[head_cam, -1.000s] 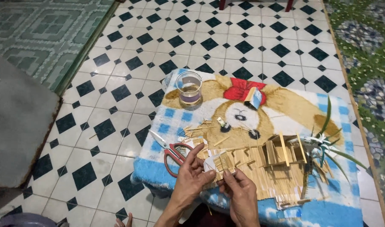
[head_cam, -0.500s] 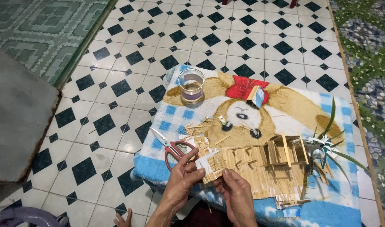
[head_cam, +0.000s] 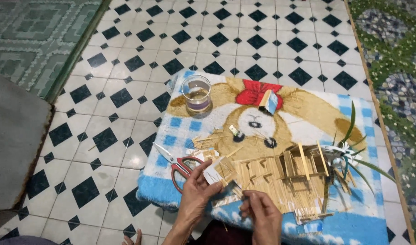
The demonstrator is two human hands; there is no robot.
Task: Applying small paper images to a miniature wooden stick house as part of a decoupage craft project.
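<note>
My left hand (head_cam: 196, 193) holds a small pale card or paper piece (head_cam: 213, 175) with thin wooden sticks on it, just right of the red-handled scissors (head_cam: 180, 165). My right hand (head_cam: 262, 213) is closed, fingertips pinching at thin sticks near the front edge of a small stick-built model house (head_cam: 280, 177). Both hands hover over a blue checked towel with a cartoon dog print (head_cam: 308, 113) spread on the tiled floor.
A clear glass cup (head_cam: 196, 94) stands at the towel's back left. A small box (head_cam: 268, 101) lies on the red bow print. A green-leaved decoration (head_cam: 346, 152) sits right of the house. Loose sticks (head_cam: 208, 140) lie scattered. A grey mat (head_cam: 12, 145) lies left.
The view has shifted slightly. My left hand lifted the pale piece a little higher; my right hand stayed low at the sticks near the towel's front edge.
</note>
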